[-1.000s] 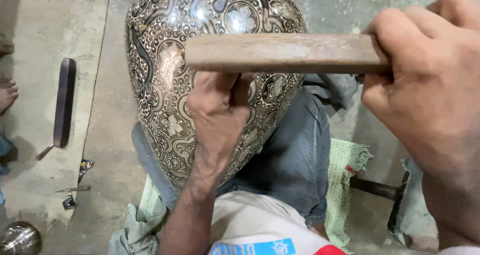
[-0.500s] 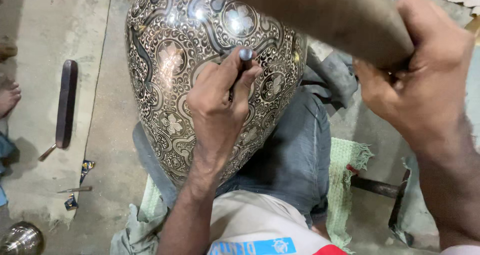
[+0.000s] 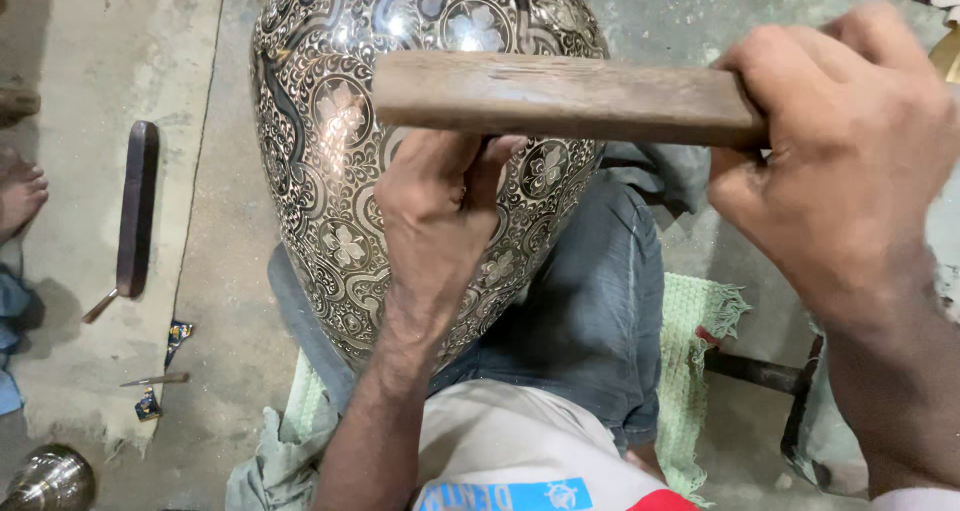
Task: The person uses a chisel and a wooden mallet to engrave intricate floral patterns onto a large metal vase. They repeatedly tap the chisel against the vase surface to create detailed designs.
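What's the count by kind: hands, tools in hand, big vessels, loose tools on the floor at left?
Hands: 2, left hand and right hand
Wooden mallet: 1
Engraved vase: 1
Floor tools: 2, dark flat tool and small chisel
Total: 6

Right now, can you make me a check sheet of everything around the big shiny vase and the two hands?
Surface: bare grey concrete floor; a pale green mat under the seated person.
Job's things: large engraved metal vase with flower patterns, lying against the lap; a wooden block level across it.
Clutter: a dark flat tool, a thin metal spike and small scraps on the floor; a shiny round metal piece at the lower left corner.
Grip: left hand pressed on the vase, fingers closed around something hidden by the block; right hand clenched on the block's end.
Cables: nothing seen.
Surroundings: another person's bare foot at the left edge.
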`<action>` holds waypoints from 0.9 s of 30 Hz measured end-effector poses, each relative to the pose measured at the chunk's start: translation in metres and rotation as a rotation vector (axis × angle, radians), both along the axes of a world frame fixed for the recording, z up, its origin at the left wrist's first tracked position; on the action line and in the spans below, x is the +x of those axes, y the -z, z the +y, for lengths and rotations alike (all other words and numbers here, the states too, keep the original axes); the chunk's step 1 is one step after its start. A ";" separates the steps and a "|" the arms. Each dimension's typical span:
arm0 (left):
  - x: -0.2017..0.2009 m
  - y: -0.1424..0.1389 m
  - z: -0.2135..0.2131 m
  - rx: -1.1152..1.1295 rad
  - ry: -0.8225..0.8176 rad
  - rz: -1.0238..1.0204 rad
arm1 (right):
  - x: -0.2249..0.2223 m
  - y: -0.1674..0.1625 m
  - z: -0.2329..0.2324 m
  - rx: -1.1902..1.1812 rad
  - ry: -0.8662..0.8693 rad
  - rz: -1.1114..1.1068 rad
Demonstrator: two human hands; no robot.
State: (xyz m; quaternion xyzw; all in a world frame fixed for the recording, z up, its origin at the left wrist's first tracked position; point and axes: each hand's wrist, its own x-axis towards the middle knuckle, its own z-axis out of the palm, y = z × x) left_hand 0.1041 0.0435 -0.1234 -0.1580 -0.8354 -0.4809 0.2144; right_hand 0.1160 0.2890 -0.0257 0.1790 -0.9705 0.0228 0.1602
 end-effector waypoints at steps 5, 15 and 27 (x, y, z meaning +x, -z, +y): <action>0.001 -0.002 -0.003 0.080 0.062 0.024 | 0.001 0.000 -0.003 -0.067 0.010 -0.034; -0.001 0.002 -0.004 0.001 0.049 0.008 | 0.009 0.016 0.008 -0.042 0.069 -0.021; -0.006 0.006 -0.008 -0.059 0.131 -0.006 | 0.014 0.022 0.004 -0.196 0.162 -0.096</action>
